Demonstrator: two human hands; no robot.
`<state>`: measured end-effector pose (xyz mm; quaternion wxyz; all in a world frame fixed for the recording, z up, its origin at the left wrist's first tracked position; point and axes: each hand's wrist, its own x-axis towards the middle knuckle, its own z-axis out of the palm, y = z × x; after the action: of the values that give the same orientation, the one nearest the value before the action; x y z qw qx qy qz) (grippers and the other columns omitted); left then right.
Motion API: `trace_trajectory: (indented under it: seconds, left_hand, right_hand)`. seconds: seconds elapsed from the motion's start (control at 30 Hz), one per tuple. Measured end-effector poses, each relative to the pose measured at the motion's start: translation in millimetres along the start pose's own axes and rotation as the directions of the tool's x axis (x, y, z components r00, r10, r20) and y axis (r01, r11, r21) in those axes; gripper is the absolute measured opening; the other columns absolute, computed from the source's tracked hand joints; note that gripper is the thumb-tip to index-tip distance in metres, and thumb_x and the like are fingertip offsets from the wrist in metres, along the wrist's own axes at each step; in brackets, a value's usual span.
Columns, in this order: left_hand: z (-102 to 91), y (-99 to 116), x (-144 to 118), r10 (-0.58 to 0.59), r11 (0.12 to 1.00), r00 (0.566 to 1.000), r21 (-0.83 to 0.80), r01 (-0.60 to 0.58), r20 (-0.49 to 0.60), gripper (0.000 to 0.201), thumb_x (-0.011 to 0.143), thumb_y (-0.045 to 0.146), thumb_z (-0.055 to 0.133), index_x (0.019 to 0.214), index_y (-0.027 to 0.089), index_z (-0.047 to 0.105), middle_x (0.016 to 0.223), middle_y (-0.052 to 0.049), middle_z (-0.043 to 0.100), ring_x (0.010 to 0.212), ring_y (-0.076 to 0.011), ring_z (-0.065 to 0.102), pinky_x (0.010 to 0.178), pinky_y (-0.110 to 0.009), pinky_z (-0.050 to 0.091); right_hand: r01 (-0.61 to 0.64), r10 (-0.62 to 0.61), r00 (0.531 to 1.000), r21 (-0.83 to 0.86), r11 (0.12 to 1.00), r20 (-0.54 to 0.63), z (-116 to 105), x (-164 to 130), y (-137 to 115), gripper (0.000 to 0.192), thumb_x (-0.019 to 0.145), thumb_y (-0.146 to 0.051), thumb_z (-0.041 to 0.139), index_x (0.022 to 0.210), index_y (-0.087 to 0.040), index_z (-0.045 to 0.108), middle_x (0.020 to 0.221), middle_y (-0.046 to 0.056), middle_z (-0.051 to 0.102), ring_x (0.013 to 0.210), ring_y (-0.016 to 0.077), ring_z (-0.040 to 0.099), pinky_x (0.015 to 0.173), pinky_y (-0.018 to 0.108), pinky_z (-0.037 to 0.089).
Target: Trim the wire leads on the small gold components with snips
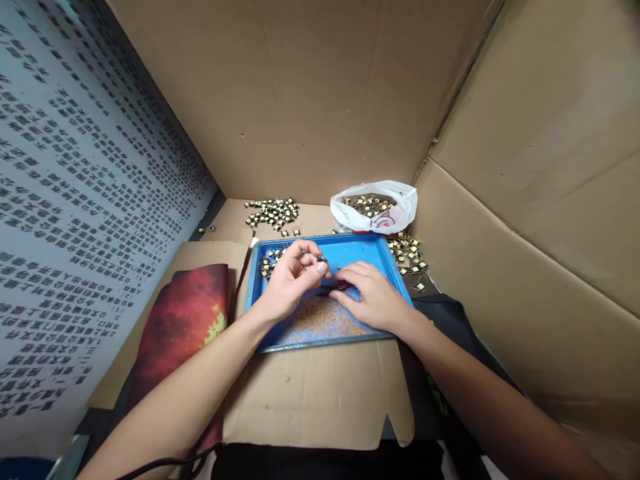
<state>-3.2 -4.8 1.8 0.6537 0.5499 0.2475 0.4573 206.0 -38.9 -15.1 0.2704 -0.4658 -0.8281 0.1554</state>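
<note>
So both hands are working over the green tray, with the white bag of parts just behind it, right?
Not quite: the tray is blue, not green, as the head view shows. The rest holds: the left hand and the right hand are over it, and the white bag of parts sits just behind it.

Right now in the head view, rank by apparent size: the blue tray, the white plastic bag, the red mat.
1. blue tray
2. red mat, close to the tray; partly hidden, so unsure
3. white plastic bag, clearly smallest, though farther away

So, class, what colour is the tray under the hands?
Blue: the tray, clearest in the head view.
</note>
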Motion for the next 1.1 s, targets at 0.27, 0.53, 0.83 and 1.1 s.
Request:
trace_trajectory:
  seconds: [0.27, 0.53, 0.83, 1.1]
  left_hand:
    - [-1.4, 0.0, -1.1, -0.011, 1.000, 1.000, 0.021, 0.011, 0.011, 0.032, 0.089, 0.034, 0.080, 0.104, 0.018, 0.056, 0.075, 0.001, 0.065, 0.064, -0.0091, 0.059, 0.057, -0.018, 0.040]
    - [2.8, 2.5, -1.7, -0.026, 0.998, 0.989, -0.051, 0.033, 0.145, 0.029, 0.098, 0.037, 0.068, 0.117, 0.017, 0.061, 0.098, -0.011, 0.077, 0.072, -0.0153, 0.070, 0.058, -0.023, 0.046]
    - [5.8, 5.2, -1.2, -0.088, 0.974, 0.989, -0.196, 0.111, 0.123, 0.027, 0.096, 0.034, 0.070, 0.115, 0.014, 0.069, 0.103, -0.015, 0.078, 0.078, -0.0176, 0.072, 0.063, -0.026, 0.047]
    - [6.6, 4.4, -1.6, -0.083, 0.980, 0.987, -0.169, 0.106, 0.139, 0.028, 0.096, 0.035, 0.070, 0.116, 0.015, 0.070, 0.105, -0.015, 0.077, 0.079, -0.0173, 0.071, 0.064, -0.026, 0.048]
  right_hand:
    - [-0.339, 0.320, 0.941, -0.321, 0.884, -0.114, -7.0, 0.8, 17.8, 0.018, 0.093, -0.030, 0.065, 0.100, -0.020, 0.078, 0.106, 0.010, 0.073, 0.106, 0.0312, 0.057, 0.093, 0.043, 0.039]
    - [-0.366, 0.364, 0.928, -0.354, 0.861, -0.076, -5.9, 2.1, 10.3, 0.019, 0.092, -0.030, 0.063, 0.098, -0.021, 0.078, 0.104, 0.010, 0.074, 0.107, 0.0324, 0.057, 0.087, 0.044, 0.036]
    - [-0.389, 0.395, 0.918, -0.301, 0.871, -0.041, -10.4, 3.9, 18.1, 0.018, 0.093, -0.037, 0.070, 0.091, -0.023, 0.081, 0.097, 0.010, 0.076, 0.101, 0.0316, 0.060, 0.084, 0.042, 0.038]
    - [-0.424, 0.433, 0.900, -0.299, 0.855, -0.038, -11.0, 8.0, 14.6, 0.015, 0.089, -0.032, 0.068, 0.086, -0.022, 0.078, 0.094, 0.008, 0.077, 0.099, 0.0300, 0.064, 0.085, 0.041, 0.038]
